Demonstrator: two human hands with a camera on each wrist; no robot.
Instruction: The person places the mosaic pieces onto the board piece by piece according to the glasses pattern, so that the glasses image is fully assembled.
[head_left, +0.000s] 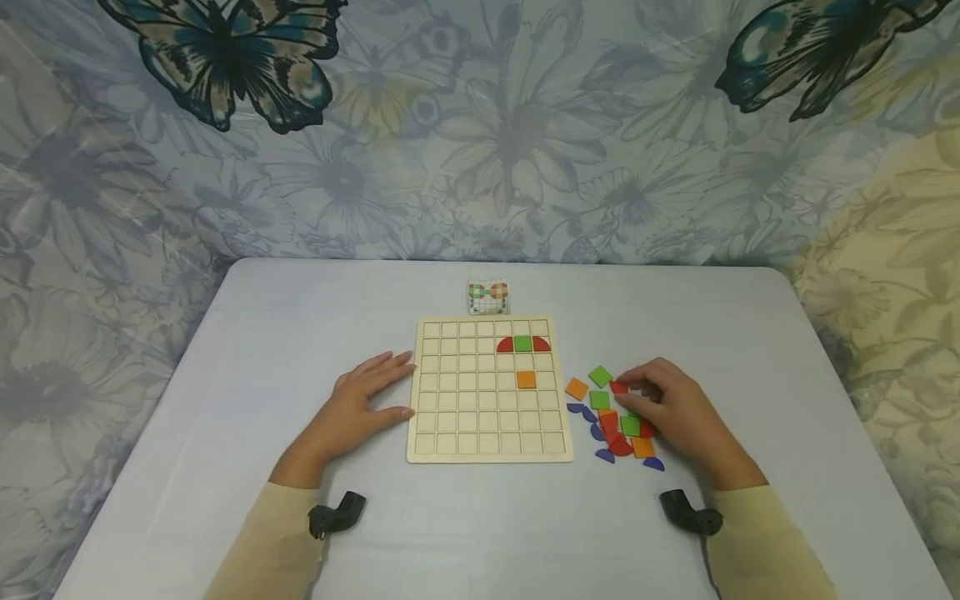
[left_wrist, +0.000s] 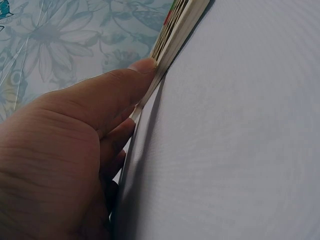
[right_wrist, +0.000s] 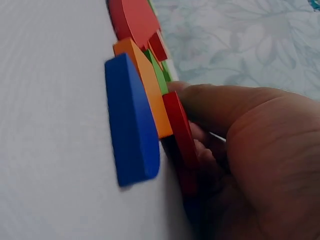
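Presently, right-hand grip: thumb and forefinger of the right hand (head_left: 675, 408) come together about a small, flat red piece (head_left: 618, 387), apparently pinching it; how firmly, the views do not show.
Red piece: right of the board, at the far side of the loose pile, its outline partly covered by fingers. With so little edge to hold, it could slip or twist if pinched off-centre.
Loose pile: flat green squares (head_left: 600, 376), orange squares (head_left: 577, 388) and blue rounded segments (head_left: 605, 456) lie crowded, some touching. Low-hanging fingers could drag or scatter neighbours.
Gridded board: pale, wood-like, square-celled (head_left: 467, 382); it bears two red quarter-discs (head_left: 505, 345) flanking a green tile (head_left: 522, 343), with an orange tile (head_left: 527, 380) nearer the person. These appear merely laid on, so a jolt could shift them.
Left hand: fingers extended, tips and thumb at the board's left edge, clamped on nothing (head_left: 360, 404). An uneven push could turn the board.
Pattern card: small, printed, just beyond the far edge (head_left: 488, 297); a board shoved forward could displace it.
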